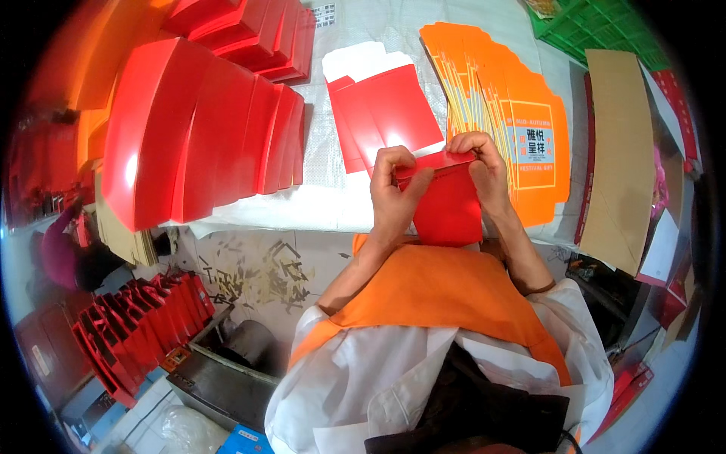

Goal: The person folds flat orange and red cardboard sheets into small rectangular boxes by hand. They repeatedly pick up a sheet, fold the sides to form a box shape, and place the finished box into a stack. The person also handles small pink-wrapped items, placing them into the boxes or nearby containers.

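Between my hands, close to my orange apron, I hold a red paper piece (448,208) with a folded upper edge. My left hand (397,189) pinches its left corner, fingers curled over the fold. My right hand (485,170) grips the right corner, thumb in front and fingers behind. Just beyond lie flat red sheets with white flaps (389,110), overlapping on the table. To their right, a fanned pile of orange printed card pieces (537,113) reaches almost to my right hand. The underside of the piece I hold is hidden.
Red folded boxes (215,129) stand in rows on the left of the white-covered table (333,204). A green crate (597,30) and a brown cardboard box flap (616,159) are at the right. Red bags (140,325) and a dark metal box (223,382) stand lower left. Scraps litter the floor.
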